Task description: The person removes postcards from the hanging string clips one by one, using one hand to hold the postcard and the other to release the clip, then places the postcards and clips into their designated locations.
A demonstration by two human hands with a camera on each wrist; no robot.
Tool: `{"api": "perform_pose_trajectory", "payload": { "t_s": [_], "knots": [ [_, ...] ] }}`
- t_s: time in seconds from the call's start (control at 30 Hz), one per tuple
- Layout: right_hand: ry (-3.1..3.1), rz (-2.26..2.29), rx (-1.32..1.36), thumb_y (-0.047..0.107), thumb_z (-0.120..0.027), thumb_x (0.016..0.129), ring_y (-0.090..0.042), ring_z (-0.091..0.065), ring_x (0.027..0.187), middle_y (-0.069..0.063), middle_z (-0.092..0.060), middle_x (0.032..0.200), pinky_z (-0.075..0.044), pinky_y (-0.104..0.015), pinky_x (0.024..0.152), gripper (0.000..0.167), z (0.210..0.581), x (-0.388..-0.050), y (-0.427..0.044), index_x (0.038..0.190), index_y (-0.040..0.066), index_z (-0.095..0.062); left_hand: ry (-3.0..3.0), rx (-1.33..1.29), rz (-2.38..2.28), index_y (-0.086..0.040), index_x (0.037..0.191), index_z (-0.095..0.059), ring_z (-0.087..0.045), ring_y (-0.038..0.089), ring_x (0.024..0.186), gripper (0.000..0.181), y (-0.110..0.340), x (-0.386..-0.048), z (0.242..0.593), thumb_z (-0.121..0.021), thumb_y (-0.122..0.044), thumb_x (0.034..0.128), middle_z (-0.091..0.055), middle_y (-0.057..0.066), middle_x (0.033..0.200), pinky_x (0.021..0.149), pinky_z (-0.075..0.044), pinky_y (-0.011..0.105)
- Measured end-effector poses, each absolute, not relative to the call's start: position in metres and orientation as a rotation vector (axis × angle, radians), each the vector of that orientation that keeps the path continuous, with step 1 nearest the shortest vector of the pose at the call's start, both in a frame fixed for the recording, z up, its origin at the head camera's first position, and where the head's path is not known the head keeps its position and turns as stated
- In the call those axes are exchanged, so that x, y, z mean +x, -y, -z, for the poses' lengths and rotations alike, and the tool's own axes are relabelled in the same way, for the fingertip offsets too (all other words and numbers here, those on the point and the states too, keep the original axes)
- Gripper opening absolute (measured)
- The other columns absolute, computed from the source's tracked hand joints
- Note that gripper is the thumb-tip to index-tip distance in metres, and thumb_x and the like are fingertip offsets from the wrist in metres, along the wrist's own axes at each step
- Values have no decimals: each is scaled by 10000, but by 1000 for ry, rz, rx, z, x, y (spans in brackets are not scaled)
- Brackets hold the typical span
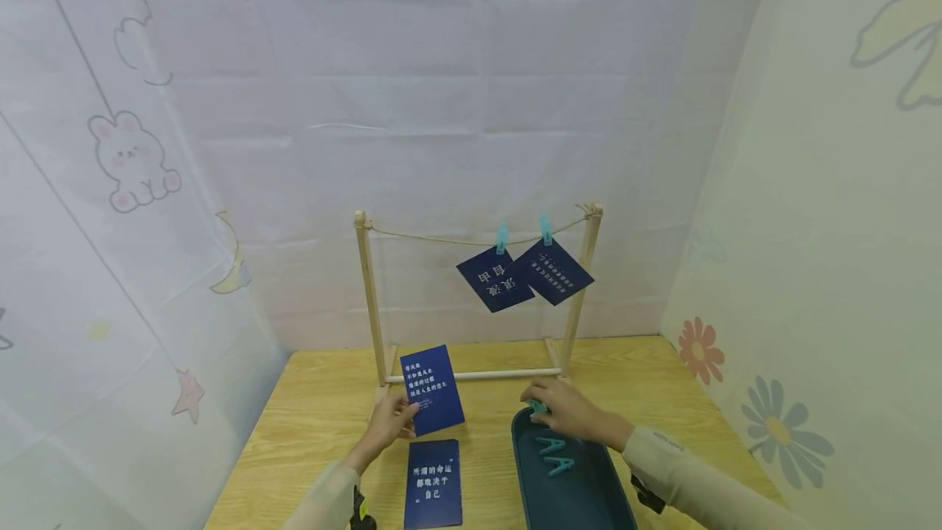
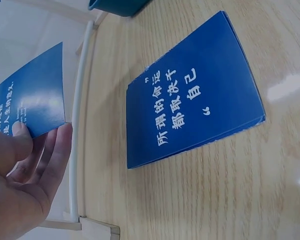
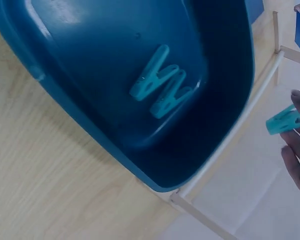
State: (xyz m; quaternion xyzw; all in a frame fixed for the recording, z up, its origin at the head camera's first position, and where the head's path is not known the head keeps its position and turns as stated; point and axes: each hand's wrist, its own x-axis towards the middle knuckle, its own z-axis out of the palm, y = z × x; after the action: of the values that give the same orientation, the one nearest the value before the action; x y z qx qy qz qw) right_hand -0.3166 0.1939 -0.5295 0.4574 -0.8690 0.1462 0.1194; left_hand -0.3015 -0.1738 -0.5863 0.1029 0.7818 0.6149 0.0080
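Observation:
My left hand (image 1: 390, 425) pinches a dark blue card (image 1: 434, 391) with white writing by its lower corner, thumb on the printed face. Below it a stack of similar blue cards (image 1: 432, 485) lies on the table. My right hand (image 1: 565, 411) holds a turquoise clothespin (image 3: 285, 121) between thumb and fingers, above the far end of a dark teal tray (image 1: 577, 505). Two more clothespins (image 3: 152, 75) lie inside that tray. Two blue cards, one at the left (image 1: 493, 278) and one at the right (image 1: 553, 272), hang overlapping from a string, each under a turquoise clothespin.
A wooden frame (image 1: 371, 301) stands at the back of the table, with the sagging string (image 1: 434, 239) tied between its posts and a pale bar (image 1: 508, 374) low down. Printed cloth walls (image 1: 471, 105) close in the back and sides of the wooden table (image 1: 294, 440).

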Motion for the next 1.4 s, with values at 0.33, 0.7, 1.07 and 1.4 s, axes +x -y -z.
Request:
{"api": "perform_pose_trajectory", "payload": {
  "t_s": [0.33,0.7,1.07,1.4],
  "knots": [
    [2814,-379,1416,23,-775,836,-130,-614,956,-18,-604,1072,-559,-237,775,337,547,-310,-200,1158,53,-681,-2312,338,-1799,128,959,-517,-631,193,592,153,186,-293,597,-556,-13,1004,-577,155,768,591,-617,462],
    [2851,-451,1458,-156,-715,781,-133,-611,880,-59,-629,1021,-546,-231,711,397,565,-300,-209,1131,14,-638,-2221,320,-1722,125,936,-509,-622,165,563,132,190,-279,603,-560,17,989,-588,153,717,600,-615,465],
    [2873,-403,1496,-49,-812,744,-16,-495,758,27,-565,882,-491,-202,620,343,580,-294,-215,990,98,-624,-2191,371,-1662,110,814,-529,-607,130,524,176,191,-272,619,-576,41,969,-583,67,610,548,-614,400],
    [2981,-314,1434,-41,-824,716,-1,-476,765,105,-528,868,-480,-220,638,380,593,-288,-217,962,163,-619,-2199,385,-1624,140,779,-539,-594,124,514,206,190,-259,625,-600,41,949,-594,85,601,509,-602,344]
  ]
}}
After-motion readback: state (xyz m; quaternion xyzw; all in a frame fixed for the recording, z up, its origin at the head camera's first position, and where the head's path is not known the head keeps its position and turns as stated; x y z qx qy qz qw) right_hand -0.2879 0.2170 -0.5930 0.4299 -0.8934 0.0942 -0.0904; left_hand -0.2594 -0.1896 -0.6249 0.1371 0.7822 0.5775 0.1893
